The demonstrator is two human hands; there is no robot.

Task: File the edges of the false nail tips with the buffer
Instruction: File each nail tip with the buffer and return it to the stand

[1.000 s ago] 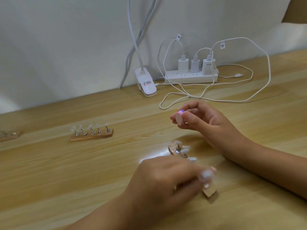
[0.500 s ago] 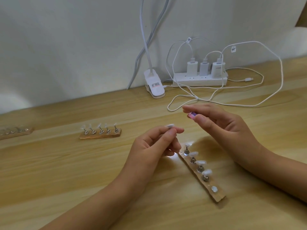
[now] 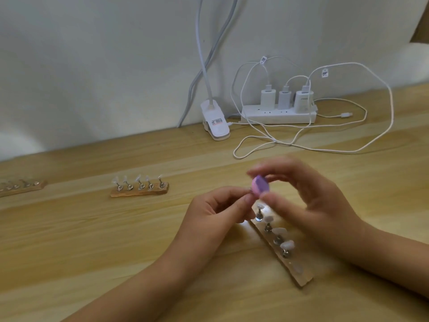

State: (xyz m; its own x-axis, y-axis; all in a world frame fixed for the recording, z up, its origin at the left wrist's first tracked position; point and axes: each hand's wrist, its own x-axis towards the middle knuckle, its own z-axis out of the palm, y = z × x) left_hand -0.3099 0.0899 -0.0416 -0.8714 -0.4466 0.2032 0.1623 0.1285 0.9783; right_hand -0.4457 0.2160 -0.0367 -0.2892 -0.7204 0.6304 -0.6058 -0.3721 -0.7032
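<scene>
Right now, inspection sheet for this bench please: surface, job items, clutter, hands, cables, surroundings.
Surface: wooden table, glare spot by the near stand.
Job's things: pink-purple buffer above near nail stand, four tips raised on it; middle stand and far-left stand off to the left.
Clutter: clip lamp base by the wall.
Hands: right hand grips buffer; left hand pinches something against it, presumably a nail tip, hidden.
Cables: power strip, three chargers, white cables looped on table.
Surroundings: white wall.
</scene>
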